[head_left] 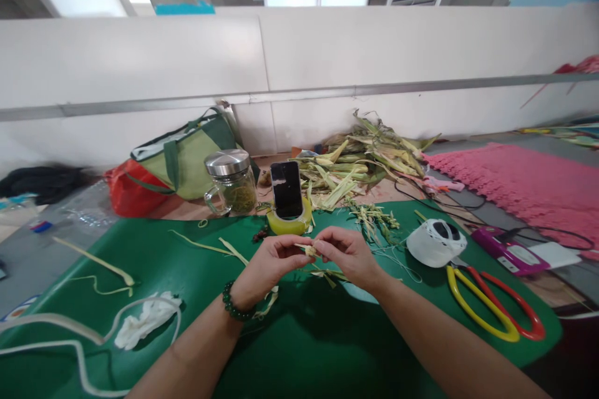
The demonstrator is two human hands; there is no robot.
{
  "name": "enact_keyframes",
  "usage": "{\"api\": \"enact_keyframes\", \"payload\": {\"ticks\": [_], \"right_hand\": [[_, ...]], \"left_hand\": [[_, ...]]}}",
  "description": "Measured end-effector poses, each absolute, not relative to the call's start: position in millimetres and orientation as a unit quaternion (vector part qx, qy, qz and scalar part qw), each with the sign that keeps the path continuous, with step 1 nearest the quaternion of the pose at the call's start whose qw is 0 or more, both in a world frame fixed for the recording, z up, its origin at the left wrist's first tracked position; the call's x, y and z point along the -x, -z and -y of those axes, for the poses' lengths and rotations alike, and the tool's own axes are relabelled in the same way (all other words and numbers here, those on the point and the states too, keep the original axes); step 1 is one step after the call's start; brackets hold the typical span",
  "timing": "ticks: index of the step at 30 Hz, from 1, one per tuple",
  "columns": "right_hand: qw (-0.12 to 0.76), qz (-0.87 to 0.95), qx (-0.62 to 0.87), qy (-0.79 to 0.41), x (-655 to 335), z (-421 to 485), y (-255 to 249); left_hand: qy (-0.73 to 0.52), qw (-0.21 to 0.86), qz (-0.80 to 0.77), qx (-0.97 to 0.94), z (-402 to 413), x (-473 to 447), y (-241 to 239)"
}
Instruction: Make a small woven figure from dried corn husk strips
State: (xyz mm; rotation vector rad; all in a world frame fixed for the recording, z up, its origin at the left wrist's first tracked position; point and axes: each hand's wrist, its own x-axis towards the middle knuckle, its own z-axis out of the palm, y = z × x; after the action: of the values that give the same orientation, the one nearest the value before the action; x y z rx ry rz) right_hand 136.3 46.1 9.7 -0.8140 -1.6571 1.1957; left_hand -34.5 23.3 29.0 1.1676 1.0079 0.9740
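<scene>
Between my hands is a small pale knotted piece of corn husk (pixel 309 250). My left hand (pixel 267 267), with a dark green bead bracelet (pixel 234 304) at its wrist, pinches it between thumb and fingers. The fingertips of my right hand (pixel 350 257) close on its right side. Husk strips (pixel 330 275) lie on the green mat (pixel 290 355) just behind and below my hands. A phone (pixel 287 190) leans upright in a yellow-green tape roll (pixel 290 224) beyond them. Fine details of the piece are hidden by my fingers.
A heap of corn husks (pixel 369 156) lies at the back. To the right are scissors (pixel 486 305), a white roll (pixel 433 244) and a purple device (pixel 510 252). At left stand a glass jar (pixel 231 184) and a green bag (pixel 194 159); crumpled tissue (pixel 148 321) lies nearer.
</scene>
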Motion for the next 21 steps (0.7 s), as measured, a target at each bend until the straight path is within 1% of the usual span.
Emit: {"api": "enact_keyframes", "payload": {"ticks": [8, 16, 21], "right_hand": [[0.443, 0.650, 0.317, -0.530, -137.4, -46.2, -8.3], [0.444, 0.661, 0.318, -0.515, -137.5, -46.3, -11.9], [0.441, 0.667, 0.317, -0.510, -137.0, -45.7, -12.9]], "left_hand": [[-0.409, 0.626, -0.431, -0.504, -23.0, 36.3, -32.0], [-0.393, 0.625, -0.434, -0.517, -23.1, 38.7, -32.5], [-0.408, 0.618, -0.438, -0.509, -23.8, 39.6, -31.9]]}}
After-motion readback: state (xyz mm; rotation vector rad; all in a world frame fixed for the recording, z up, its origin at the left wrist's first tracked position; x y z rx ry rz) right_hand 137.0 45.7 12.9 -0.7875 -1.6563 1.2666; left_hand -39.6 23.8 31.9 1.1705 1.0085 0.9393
